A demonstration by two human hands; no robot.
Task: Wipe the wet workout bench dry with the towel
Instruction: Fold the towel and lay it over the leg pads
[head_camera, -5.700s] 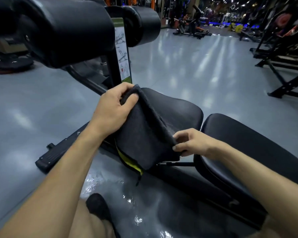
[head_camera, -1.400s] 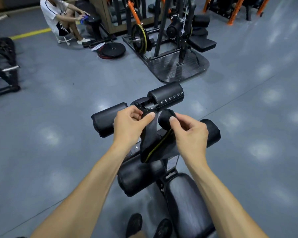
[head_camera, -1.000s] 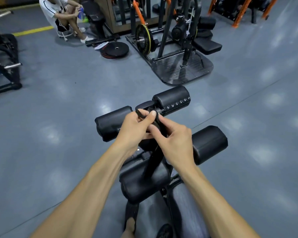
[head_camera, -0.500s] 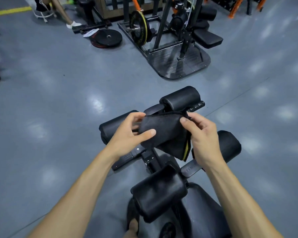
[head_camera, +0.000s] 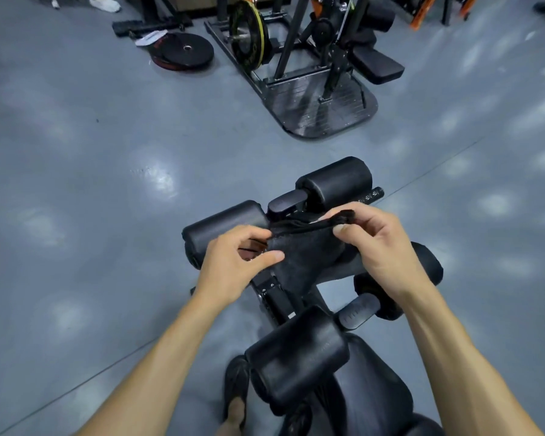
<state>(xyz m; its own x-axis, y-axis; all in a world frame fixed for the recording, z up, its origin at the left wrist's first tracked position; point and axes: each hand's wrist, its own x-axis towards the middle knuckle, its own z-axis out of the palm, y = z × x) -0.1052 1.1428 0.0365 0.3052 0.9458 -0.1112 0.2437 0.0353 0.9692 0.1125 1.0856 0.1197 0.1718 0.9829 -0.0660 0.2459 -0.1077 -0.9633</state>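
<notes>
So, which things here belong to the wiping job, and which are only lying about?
For the job:
- towel, held by left hand and right hand
- bench with its roller pads

Lying about:
- weight plates on the floor
- machine behind
- white shoe, top edge

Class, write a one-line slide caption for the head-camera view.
Both hands, left hand and right hand, pinch a dark towel above the black roller pads of a workout bench.

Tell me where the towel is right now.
The towel is centre frame in the head view, held between the left hand and right hand, above the bench's roller pads.
</notes>
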